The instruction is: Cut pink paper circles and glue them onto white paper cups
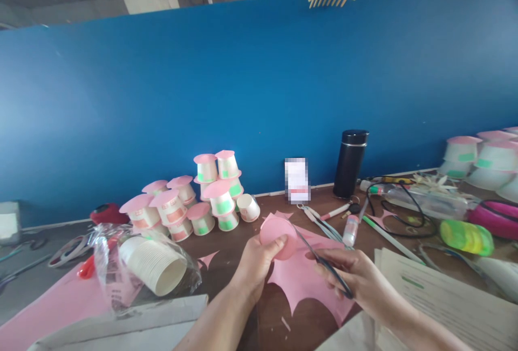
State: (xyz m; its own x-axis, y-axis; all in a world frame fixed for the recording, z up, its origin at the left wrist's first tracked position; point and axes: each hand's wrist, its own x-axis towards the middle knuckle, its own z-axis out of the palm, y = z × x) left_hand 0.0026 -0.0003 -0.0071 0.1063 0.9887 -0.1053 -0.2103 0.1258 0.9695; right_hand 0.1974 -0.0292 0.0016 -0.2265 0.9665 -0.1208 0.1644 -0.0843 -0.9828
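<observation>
My left hand (254,262) is closed on a round pink paper disc (275,232), thumb on its lower edge. My right hand (351,274) grips a pair of dark-handled scissors (319,259), whose blades reach up to the disc's right side. Under both hands lies a pink paper sheet (301,281) with jagged cut-out edges. Behind the hands, a pile of small paper cups (194,200) capped with pink discs stands on the brown table (230,254).
A plastic sleeve of stacked white cups (151,265) lies at the left. A black flask (350,163) stands by the blue partition (243,87). Pens, cables and a glue bottle (351,229) lie at the right, beside printed papers (445,297) and more capped cups (481,159).
</observation>
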